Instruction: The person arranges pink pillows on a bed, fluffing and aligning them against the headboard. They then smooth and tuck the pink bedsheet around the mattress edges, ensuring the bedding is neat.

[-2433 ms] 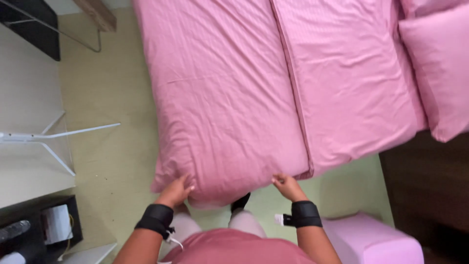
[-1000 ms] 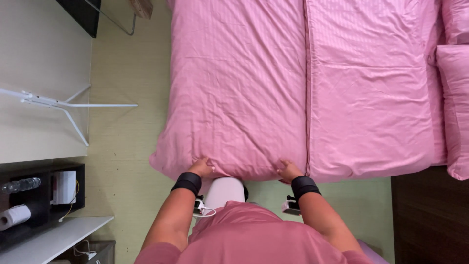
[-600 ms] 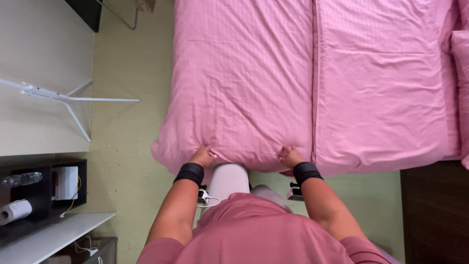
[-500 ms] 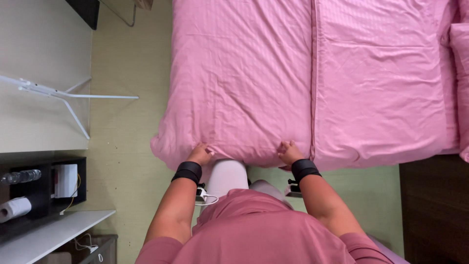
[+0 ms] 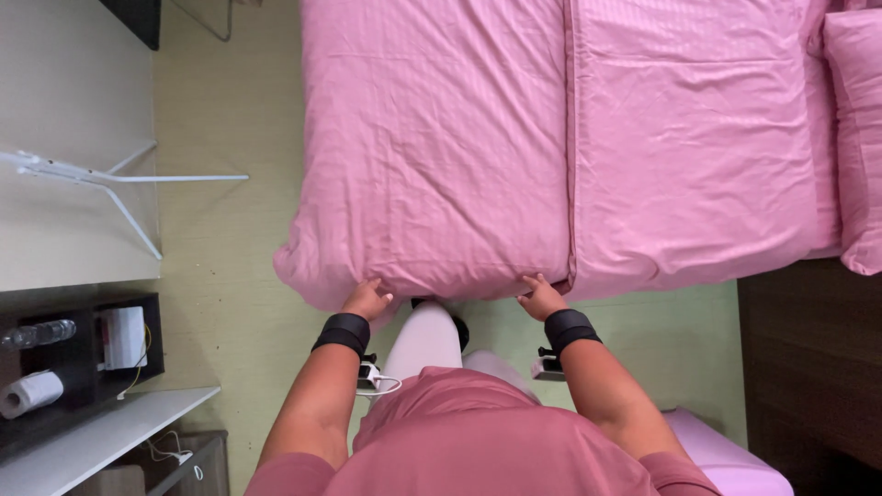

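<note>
Both hands on near edge of folded pink duvet (image 5: 432,156), which lies on left half of bed (image 5: 698,147), overhanging the foot. Left hand (image 5: 366,299) grip pinches duvet edge near its left corner. Right hand (image 5: 540,296) grip pinches same edge by centre seam. Black wristbands on both. Pink pillow (image 5: 854,138) far right.

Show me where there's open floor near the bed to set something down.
Widest bare floor lies between the duvet and the white stand. A smaller patch sits between bed edge and dark wood floor. Crowded by the left hand, right hand and legs.
</note>
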